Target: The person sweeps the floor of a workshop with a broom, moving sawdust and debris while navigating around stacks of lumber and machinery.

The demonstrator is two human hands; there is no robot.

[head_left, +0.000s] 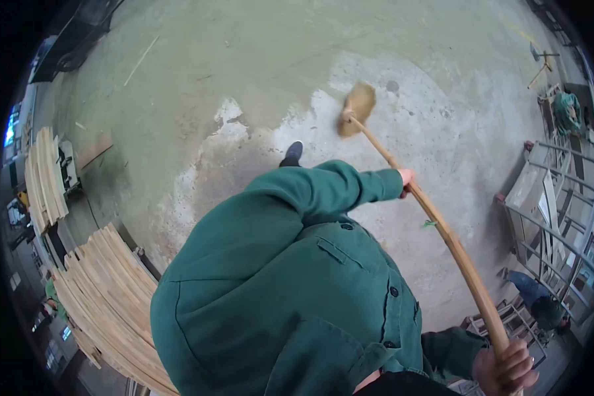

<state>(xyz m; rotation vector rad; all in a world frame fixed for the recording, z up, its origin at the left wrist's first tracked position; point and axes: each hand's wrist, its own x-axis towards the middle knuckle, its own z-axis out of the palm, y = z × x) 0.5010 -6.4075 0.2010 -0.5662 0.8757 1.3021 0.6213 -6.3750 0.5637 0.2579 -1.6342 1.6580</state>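
Note:
A long-handled broom (464,259) slants across the right half of the head view. Its tan, motion-blurred head (360,105) is on the concrete floor, beyond my dark shoe (295,150). My left hand (408,182), reaching across my green jacket, is closed around the lower part of the wooden handle. Farther up, near the bottom right corner, my right hand (508,369) wraps around the thick end of the handle. A small green strip (430,224) shows at the handle between the hands.
Stacked wooden strips (109,290) stand at the left, with another stack (44,178) behind. A metal rack (561,204) holding boards is at the right, near a person (538,300) in dark clothing. A thin stick (141,61) lies on the floor.

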